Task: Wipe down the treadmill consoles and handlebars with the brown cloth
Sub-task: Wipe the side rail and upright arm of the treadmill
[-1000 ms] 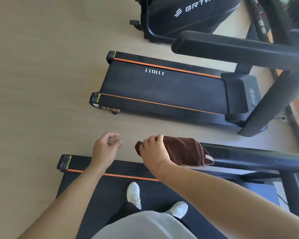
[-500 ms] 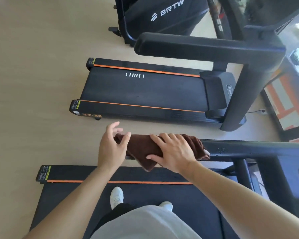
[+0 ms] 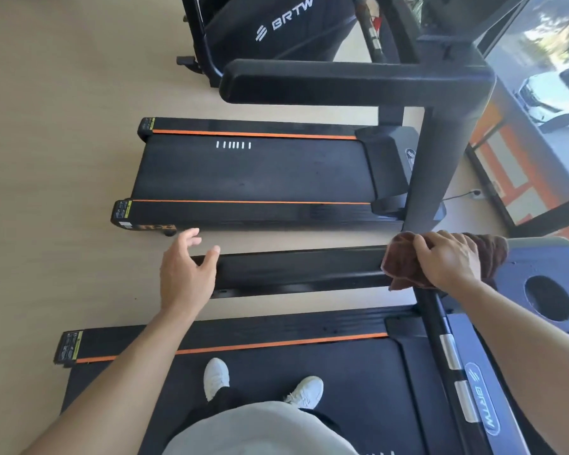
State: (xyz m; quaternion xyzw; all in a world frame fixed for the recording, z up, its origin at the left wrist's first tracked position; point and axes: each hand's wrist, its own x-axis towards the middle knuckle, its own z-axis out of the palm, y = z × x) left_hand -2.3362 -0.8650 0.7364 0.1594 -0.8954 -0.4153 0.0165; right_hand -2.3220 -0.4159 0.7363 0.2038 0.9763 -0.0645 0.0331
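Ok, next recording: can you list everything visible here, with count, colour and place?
brown cloth: one, brown, draped on the near handlebar by the console
handlebar: one, black, near treadmill
console: one, blue-grey with round cup hole, far right
second treadmill: one, black with orange stripes, centre
BRTW machine: one, black, top
floor: light wood
shoes: two, white, on near belt
left hand: open, at the handlebar's end
right hand: gripping cloth

We read "BRTW" in white beside a striped logo on the black folded machine panel, far beyond the near black treadmill handlebar. "BRTW" again on the blue oval badge, nearer us than that handlebar. Yellow-edged deck stickers illegible.
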